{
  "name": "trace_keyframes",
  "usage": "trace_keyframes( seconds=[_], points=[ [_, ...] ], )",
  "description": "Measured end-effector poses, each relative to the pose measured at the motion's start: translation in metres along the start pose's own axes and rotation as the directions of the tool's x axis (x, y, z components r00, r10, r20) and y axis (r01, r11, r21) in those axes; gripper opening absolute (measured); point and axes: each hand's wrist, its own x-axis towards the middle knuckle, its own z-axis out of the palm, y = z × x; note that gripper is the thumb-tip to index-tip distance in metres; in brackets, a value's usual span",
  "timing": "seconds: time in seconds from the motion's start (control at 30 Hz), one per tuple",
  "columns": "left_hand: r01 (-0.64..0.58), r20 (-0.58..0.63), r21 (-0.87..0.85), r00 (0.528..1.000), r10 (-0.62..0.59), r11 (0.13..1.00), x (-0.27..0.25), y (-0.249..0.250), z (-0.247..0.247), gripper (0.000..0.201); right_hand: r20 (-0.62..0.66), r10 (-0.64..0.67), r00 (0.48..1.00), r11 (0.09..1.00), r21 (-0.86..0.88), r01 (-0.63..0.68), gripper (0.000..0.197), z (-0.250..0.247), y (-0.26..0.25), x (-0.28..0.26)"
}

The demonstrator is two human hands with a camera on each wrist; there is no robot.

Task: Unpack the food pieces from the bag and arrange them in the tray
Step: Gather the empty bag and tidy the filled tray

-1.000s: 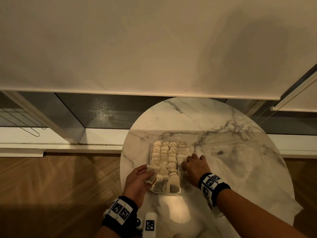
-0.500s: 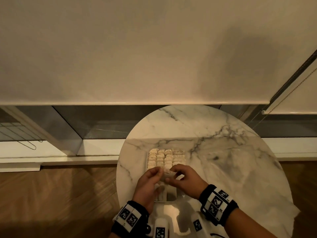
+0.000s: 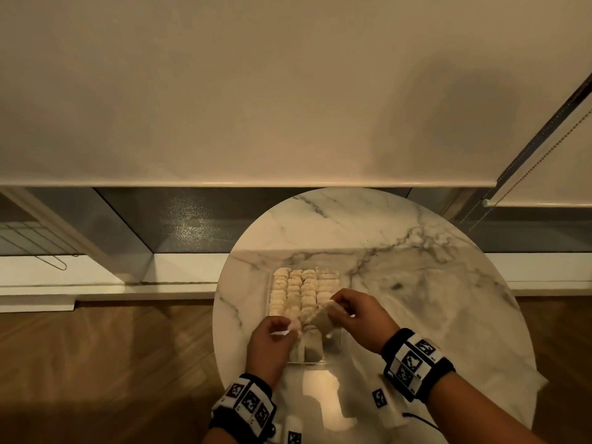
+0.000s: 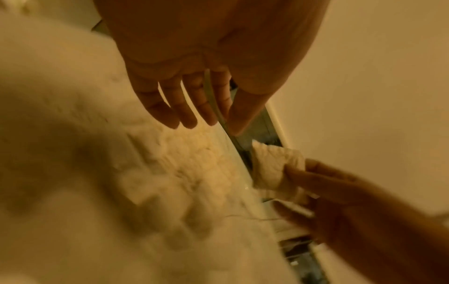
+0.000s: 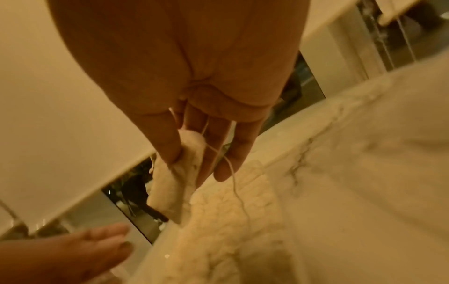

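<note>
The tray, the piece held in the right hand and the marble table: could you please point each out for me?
tray [image 3: 333,357]: head view, its near clear wall.
piece [image 5: 167,192]: right wrist view, its pale middle below the fingers.
right hand [image 3: 358,318]: head view, its back.
marble table [image 3: 432,283]: head view, bare top right of the tray.

1. Pale food piece [image 3: 323,318], held by left hand [image 3: 268,342] 1.0 s ago, now pinched by right hand [image 3: 358,317].
2. Hands, joined 0.5 s ago, now drawn apart above tray [image 3: 334,349].

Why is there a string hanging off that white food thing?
A thin string dangles loose from the pale piece pinched in the right hand, above the tray. The pieces in the tray sit in tidy rows. Nothing looks spilled.
</note>
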Motion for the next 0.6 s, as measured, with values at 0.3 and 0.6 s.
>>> trace_keyframes(
  seconds=[0.3, 0.6],
  points=[
    [-0.117, 0.034, 0.615, 0.992, 0.121, 0.780, -0.005, -0.040, -0.013, 0.051, 0.266, 0.170, 0.949, 0.833, -0.553, 0.006, 0.023, 0.015, 0.025, 0.016],
    [-0.057, 0.080, 0.622, 0.997, 0.009, 0.781, -0.006, -0.041, -0.019, 0.059, 0.427, 0.311, 0.849, 0.655, -0.743, 0.134, 0.032, 0.037, 0.010, 0.034]
  ],
)
